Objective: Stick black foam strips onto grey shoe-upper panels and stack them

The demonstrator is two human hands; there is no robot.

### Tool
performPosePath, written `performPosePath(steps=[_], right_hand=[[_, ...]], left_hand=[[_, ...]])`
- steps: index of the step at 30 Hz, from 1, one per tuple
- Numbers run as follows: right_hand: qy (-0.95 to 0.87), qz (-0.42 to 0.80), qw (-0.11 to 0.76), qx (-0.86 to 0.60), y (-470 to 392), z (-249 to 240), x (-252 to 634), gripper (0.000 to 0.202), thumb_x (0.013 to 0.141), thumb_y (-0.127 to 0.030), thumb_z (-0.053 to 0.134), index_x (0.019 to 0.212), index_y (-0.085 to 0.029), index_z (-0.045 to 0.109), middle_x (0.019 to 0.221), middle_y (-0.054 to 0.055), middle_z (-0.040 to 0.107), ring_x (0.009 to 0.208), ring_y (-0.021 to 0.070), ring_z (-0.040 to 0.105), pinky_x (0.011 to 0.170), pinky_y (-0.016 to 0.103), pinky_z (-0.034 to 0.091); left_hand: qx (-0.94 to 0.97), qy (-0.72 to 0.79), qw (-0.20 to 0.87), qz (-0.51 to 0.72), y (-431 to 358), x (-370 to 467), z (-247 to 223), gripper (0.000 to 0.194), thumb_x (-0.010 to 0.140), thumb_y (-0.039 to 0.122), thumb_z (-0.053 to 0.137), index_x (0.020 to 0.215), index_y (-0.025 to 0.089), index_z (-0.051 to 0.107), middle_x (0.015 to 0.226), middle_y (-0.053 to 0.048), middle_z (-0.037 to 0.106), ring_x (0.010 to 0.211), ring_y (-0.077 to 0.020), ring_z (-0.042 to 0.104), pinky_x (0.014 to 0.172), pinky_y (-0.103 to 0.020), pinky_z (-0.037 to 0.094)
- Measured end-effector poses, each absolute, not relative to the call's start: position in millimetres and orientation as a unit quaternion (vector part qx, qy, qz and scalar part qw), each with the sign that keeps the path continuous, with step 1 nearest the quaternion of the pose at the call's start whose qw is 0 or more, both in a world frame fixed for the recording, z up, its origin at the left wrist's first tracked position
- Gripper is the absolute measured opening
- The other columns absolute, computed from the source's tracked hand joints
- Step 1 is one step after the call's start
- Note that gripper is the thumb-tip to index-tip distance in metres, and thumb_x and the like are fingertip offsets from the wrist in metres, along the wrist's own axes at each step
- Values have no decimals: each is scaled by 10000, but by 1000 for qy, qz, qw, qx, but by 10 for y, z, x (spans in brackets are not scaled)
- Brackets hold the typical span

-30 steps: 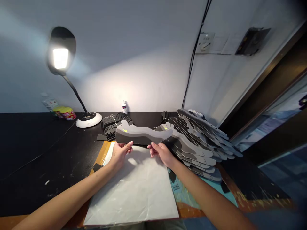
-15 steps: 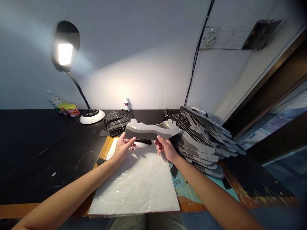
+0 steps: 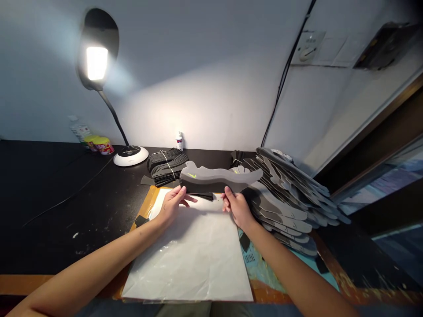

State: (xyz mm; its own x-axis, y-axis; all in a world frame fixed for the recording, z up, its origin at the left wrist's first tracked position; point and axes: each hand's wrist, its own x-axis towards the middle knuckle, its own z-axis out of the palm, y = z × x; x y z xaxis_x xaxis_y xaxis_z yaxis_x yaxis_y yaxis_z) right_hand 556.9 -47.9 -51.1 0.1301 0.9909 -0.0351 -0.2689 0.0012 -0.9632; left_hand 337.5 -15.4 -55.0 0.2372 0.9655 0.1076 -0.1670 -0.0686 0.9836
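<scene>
A long grey shoe upper piece (image 3: 214, 177) with a wavy top edge, a darker lower band and a small yellow-green swoosh is held up between both hands. My left hand (image 3: 173, 202) pinches its lower left corner, thumb in front. My right hand (image 3: 236, 206) grips the lower edge right of the middle, thumb on the front face. Below lies a white sheet (image 3: 191, 259), apart from the piece. Just behind my right hand is a fanned pile of similar grey pieces (image 3: 284, 207). A tied bundle of dark strips (image 3: 167, 167) sits behind the left end.
A lit desk lamp (image 3: 130, 155) stands at the back left, beside colourful tubs (image 3: 103, 145) and a clear bottle (image 3: 79, 130). A small white bottle (image 3: 179, 141) is against the wall. A thin cable (image 3: 72, 193) crosses the black tabletop (image 3: 39, 237).
The view has shifted slightly. The piece, still in both hands, is stretched out straighter, and its right end now shows fully, curving upward past my right hand.
</scene>
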Motion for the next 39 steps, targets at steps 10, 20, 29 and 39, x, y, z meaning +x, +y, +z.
performPosePath(steps=[10,20,29,39], right_hand=[[-415,373,666,-495,-574,-474,5566,396,790,-518,748,862,-210,510,737,-21,581,632,126,585,517,226,508],[-548,176,580,-577,-588,-493,5570,446,868,-322,636,1300,-244,557,1072,72,519,847,172,534,626,279,553],[-506,171,583,-612,-537,-550,5602,238,808,-287,663,1022,-205,599,951,38,498,786,160,522,640,281,536],[-524,173,568,-611,-579,-551,5571,346,839,-267,640,1159,-221,517,1177,103,552,901,187,576,671,305,536]], left_hand=[[534,347,607,476,-228,3397,-472,509,848,455,719,1216,191,485,817,-19,701,667,-182,730,515,-190,491],[535,345,615,466,-234,3392,-514,490,885,418,697,1260,216,456,899,-39,708,709,-202,741,519,-209,505],[545,366,617,434,-207,3392,-558,416,891,425,690,1198,212,506,1013,-69,705,839,-252,749,581,-248,531],[560,393,607,405,-221,3423,-510,516,839,494,718,1217,193,536,984,-87,713,818,-289,751,592,-276,511]])
